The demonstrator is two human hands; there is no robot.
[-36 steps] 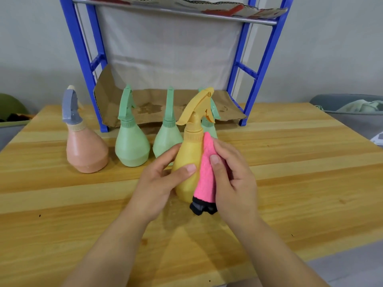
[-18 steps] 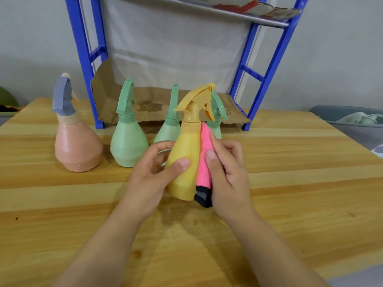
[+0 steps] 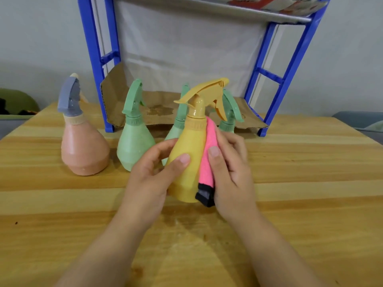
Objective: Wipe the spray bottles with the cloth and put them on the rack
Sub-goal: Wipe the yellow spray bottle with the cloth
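Head view, and we're mid-wipe on the yellow spray bottle (image 3: 187, 162), near-centre over the tabletop (image 3: 310, 183), close to upright, long axis running bottom to top, trigger head uppermost. Left hand (image 3: 149, 179) grips the body, thumb across the near face, fingers curled round the far side. Right hand (image 3: 230, 172) pinches the folded pink cloth (image 3: 208, 162) and presses it along the bottle's right flank. Base on the wood or just off it? Can't tell.

Now the line that matters: the blue rack (image 3: 286, 65) stands straight ahead on the far side, its cardboard-lined bottom shelf (image 3: 157, 108) facing us. In between stand the left green bottle (image 3: 134, 146), middle green bottle (image 3: 180, 121) and right green bottle (image 3: 229, 119); the peach bottle (image 3: 85, 150) sits well left.

My read: the left hand owns the bottle, so it carries, up over those green tops and forward onto the shelf once the wiping's finished.
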